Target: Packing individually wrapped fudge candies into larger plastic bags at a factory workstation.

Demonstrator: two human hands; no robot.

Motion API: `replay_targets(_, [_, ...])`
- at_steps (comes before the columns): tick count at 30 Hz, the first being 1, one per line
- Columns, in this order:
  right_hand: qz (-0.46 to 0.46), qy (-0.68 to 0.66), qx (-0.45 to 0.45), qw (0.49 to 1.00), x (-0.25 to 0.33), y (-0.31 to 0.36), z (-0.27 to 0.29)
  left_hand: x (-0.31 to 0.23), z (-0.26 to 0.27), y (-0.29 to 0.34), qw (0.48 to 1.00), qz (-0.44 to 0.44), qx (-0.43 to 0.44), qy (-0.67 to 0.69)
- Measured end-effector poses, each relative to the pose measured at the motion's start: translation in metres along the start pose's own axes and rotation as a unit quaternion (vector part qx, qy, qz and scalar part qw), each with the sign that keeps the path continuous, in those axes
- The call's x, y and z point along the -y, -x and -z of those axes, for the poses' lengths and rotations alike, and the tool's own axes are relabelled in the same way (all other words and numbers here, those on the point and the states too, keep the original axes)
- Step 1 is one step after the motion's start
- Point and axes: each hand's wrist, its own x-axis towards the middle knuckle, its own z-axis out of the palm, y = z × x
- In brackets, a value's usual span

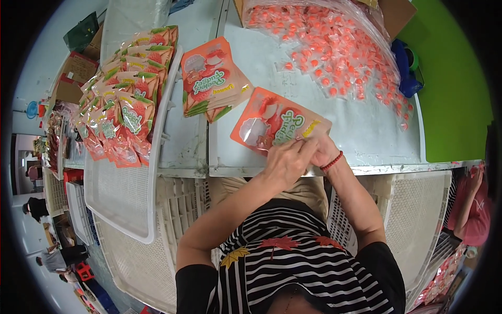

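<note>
An orange-pink candy pouch (266, 120) with a clear window and fruit pictures lies slanted at the table's front edge. My left hand (289, 159) is closed at its lower edge, close beside my right hand (323, 150), which grips the end nearest me on the right. Their fingertips meet at the pouch's corner and partly hide each other. A red beaded bracelet (331, 161) circles my right wrist. Just beyond to the left, a fanned stack of flat matching pouches (212, 78) rests on the table, one corner near the held pouch.
Small wrapped red candies (334, 57) spill from a plastic-lined carton at the back right. At the left, a white mesh tray (123, 193) carries rows of plump pouches (128, 104). A blue and green tape dispenser (410, 68) stands at the right edge. Another person (470, 204) is at far right.
</note>
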Motion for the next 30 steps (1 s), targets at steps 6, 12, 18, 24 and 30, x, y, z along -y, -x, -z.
replay_targets(6, [-0.001,0.127,-0.095,0.987,-0.011,0.000,-0.058,0.015,0.037,-0.009,0.995,-0.072,0.072,-0.012])
replay_targets(12, [-0.119,0.049,-0.016,0.992,-0.018,-0.013,-0.018,0.019,0.038,-0.006,0.974,-0.011,0.227,0.014])
replay_targets(18, [0.049,0.742,0.183,0.644,0.010,-0.008,-0.037,0.027,0.039,-0.009,0.970,0.039,0.240,0.027])
replay_targets(24, [-0.028,0.480,-0.029,0.876,0.002,-0.003,-0.032,0.026,0.026,-0.010,0.990,0.044,0.132,0.003])
replay_targets(30, [0.058,0.516,-0.102,0.848,0.034,-0.027,-0.067,0.051,0.042,0.000,0.994,0.104,0.014,-0.028])
